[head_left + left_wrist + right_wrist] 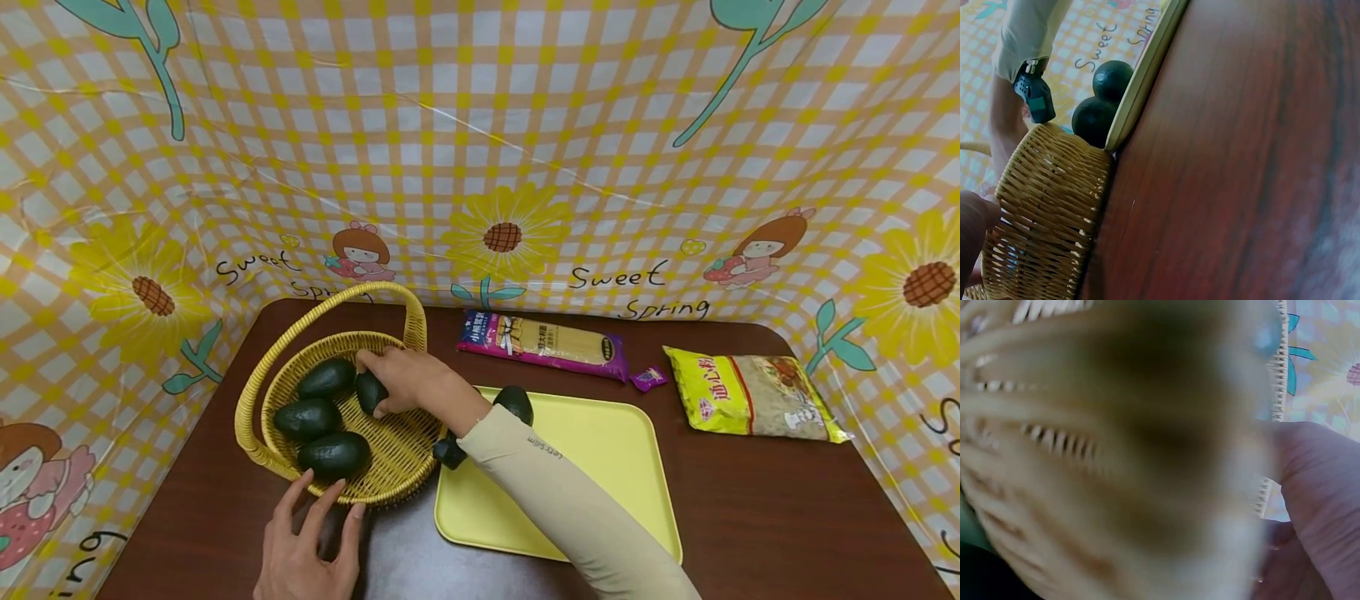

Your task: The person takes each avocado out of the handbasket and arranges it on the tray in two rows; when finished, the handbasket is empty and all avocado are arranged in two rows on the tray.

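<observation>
A yellow wicker basket (405,492) with a tall handle stands at the left of the table. Several dark green avocados (334,455) lie along its left side. My right hand (405,379) reaches into the basket and grips another avocado (369,393) with fingers and thumb. In the right wrist view, blurred wicker covers most of the picture and hides that avocado. My left hand (311,542) touches the basket's near rim with spread fingertips; its thumb (979,212) shows against the wicker in the left wrist view. Two more avocados (1112,80) sit on the yellow tray (600,450), partly behind the right arm.
A purple pack of spaghetti (543,343) lies at the back, with a small purple packet (648,379) beside it. At the right lies a yellow bag of pasta (753,396). Patterned cloth (480,150) surrounds the brown table (772,517). A black camera (450,452) sits on the right wrist.
</observation>
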A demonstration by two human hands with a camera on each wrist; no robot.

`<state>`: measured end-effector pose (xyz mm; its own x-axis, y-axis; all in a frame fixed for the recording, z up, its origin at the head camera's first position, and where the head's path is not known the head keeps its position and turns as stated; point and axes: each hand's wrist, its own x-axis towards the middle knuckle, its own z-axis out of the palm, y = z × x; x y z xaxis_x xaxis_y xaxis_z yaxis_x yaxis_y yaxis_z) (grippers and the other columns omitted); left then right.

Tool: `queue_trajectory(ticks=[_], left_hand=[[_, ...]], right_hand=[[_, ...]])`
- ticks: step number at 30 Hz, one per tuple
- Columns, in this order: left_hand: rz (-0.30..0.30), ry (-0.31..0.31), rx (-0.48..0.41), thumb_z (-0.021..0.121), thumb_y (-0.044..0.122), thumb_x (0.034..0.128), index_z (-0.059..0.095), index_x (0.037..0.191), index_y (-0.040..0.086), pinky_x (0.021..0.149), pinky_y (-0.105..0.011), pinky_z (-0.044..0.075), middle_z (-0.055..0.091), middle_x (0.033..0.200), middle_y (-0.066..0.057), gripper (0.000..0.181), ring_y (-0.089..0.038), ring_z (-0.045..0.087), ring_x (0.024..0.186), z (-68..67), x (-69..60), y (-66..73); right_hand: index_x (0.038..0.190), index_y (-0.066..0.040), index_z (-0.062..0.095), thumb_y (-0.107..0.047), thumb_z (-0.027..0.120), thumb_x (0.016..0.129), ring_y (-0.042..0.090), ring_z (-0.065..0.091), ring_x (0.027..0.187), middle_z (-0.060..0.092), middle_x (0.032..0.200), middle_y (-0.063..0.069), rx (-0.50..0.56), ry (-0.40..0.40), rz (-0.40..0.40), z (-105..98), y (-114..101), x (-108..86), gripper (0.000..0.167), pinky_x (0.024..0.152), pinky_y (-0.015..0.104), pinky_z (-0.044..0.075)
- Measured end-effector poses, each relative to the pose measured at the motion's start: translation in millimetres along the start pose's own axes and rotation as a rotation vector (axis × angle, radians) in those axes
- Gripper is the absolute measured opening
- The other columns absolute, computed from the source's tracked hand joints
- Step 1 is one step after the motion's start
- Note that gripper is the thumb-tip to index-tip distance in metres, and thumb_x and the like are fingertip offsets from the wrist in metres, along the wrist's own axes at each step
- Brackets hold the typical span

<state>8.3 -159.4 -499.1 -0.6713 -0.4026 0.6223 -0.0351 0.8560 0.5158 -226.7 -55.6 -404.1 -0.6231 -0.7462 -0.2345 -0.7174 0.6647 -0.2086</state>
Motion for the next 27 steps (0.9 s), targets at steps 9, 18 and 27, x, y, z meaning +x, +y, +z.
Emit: queue_trajectory(ticks=[9,18,27], left_hand=[[0.014,0.009,-0.005,0.095,0.024,0.0800,0.084,0.112,0.013,0.061,-0.065,0.056,0.069,0.133,-0.019,0.035,-0.041,0.069,0.088,0.8,0.3,1.1],[0.030,0.021,-0.021,0.095,0.022,0.0792,0.084,0.111,0.011,0.064,-0.065,0.056,0.069,0.132,-0.021,0.035,-0.043,0.069,0.087,1.1,0.3,-1.4],[0.059,0.039,-0.041,0.094,0.020,0.0788,0.084,0.111,0.010,0.064,-0.065,0.055,0.069,0.131,-0.023,0.035,-0.045,0.068,0.084,2.3,-0.4,-4.8]], right_hand=[[0.149,-0.023,0.045,-0.047,0.085,0.094,0.023,0.070,0.105,0.065,0.132,0.009,-0.010,0.013,0.001,4.2,2.8,-1.5,0.072,0.089,0.036,0.058],[0.158,-0.022,0.047,-0.052,0.085,0.093,0.020,0.072,0.097,0.070,0.124,0.006,-0.057,0.011,-0.024,3.0,5.1,-7.4,0.081,0.086,0.036,0.059],[0.157,-0.024,0.049,-0.054,0.085,0.091,0.020,0.072,0.099,0.070,0.126,0.005,-0.059,0.044,-0.035,2.6,6.1,-13.3,0.081,0.087,0.036,0.059]])
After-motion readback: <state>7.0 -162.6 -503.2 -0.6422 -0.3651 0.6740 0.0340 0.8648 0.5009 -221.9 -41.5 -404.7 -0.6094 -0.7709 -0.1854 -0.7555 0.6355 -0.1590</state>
